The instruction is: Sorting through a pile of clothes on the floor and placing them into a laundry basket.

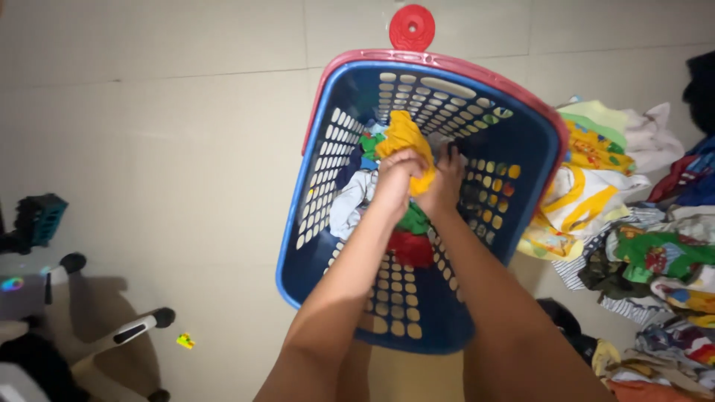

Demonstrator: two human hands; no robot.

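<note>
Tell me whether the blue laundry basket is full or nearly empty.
Nearly empty. The blue laundry basket shows bare perforated walls down to a few clothes at the bottom, where both hands grip a yellow garment.

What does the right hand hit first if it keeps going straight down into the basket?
Probably the clothes heap in the blue laundry basket; the right hand already grips the yellow garment just above it. Depth is unclear.

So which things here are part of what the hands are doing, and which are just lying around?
In hand:
- left hand and right hand, both gripping the yellow garment
- blue laundry basket with clothes inside

Lying about:
- clothes pile on the floor
- red round lid
- white chair base
</note>
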